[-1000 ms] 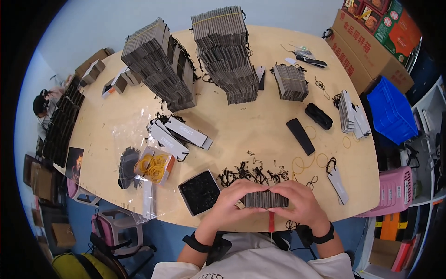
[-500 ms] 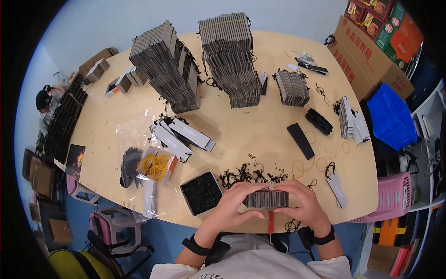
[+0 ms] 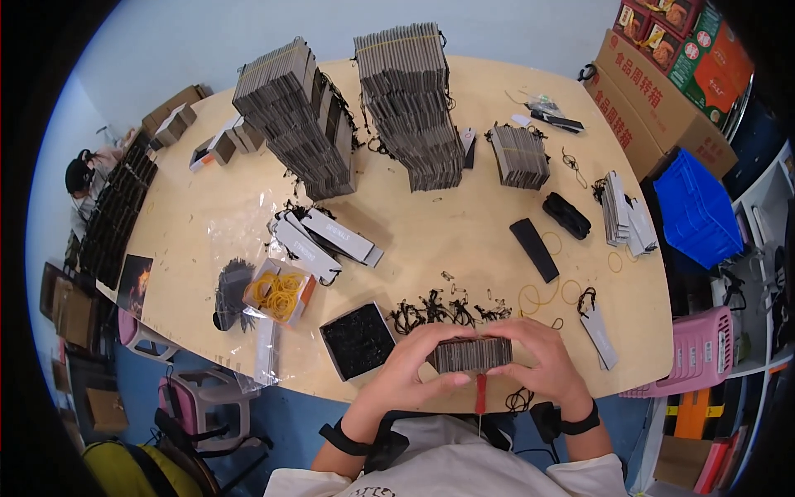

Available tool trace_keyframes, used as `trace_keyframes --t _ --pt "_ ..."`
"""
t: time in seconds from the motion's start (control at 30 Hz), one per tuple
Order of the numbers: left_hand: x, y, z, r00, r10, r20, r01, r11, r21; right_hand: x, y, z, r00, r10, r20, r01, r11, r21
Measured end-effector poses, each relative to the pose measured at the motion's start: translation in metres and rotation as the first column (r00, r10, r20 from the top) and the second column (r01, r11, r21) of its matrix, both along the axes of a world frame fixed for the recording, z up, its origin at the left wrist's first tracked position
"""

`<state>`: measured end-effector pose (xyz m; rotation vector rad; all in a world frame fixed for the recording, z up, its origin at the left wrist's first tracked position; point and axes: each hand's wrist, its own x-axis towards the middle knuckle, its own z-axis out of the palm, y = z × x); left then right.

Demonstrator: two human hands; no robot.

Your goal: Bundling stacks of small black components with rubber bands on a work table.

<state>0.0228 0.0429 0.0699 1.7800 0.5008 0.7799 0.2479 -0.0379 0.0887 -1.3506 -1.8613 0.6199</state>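
Note:
A bundle of grey card tags stands at the table's near edge, its edges in a row. My left hand grips its left end, and my right hand its right end, with thumbs in front and fingers over the far side. Just below the bundle, at the table's edge, is a thin tool with a red handle and a narrow metal shaft; neither hand grips it. Behind my fingers lies a heap of black cords with small pins. A box of black pieces is left of my left hand.
Tall stacks of grey tags rise at the back. A box of yellow rubber bands and white tags lie left; a loose tag lies right. A blue crate stands beyond the right edge. Another person is far left.
Both hands and the bundle have shifted very slightly. The bundle's front looks tipped a little more toward view, and the grip is unchanged.

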Motion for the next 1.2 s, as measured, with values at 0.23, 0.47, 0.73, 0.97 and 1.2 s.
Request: trace_keyframes --t 0.23,0.47,0.73,0.97,1.2 --pt "0.009 0.004 -0.015 0.981 -0.074 0.179 0.108 0.976 -0.189 -0.001 0.006 -0.024 0.816 0.008 -0.578 -0.213 0.934 -0.287" --pt "0.017 -0.001 -0.025 0.949 -0.025 0.314 0.131 0.939 -0.319 -0.013 0.010 -0.029 0.552 -0.128 -0.824 -0.251 0.917 -0.310" --pt "0.010 0.006 -0.016 0.969 -0.087 0.230 0.156 0.940 -0.303 -0.015 0.003 -0.029 0.498 -0.216 -0.840 -0.256 0.888 -0.381" --pt "0.014 0.004 0.004 0.981 -0.088 0.174 0.169 0.829 -0.533 -0.016 0.008 -0.028 0.484 -0.156 -0.861 -0.280 0.904 -0.322" --pt "0.015 0.005 -0.005 0.978 -0.055 0.200 0.148 0.862 -0.486 -0.013 0.014 -0.025 0.588 -0.111 -0.801 -0.303 0.888 -0.345"
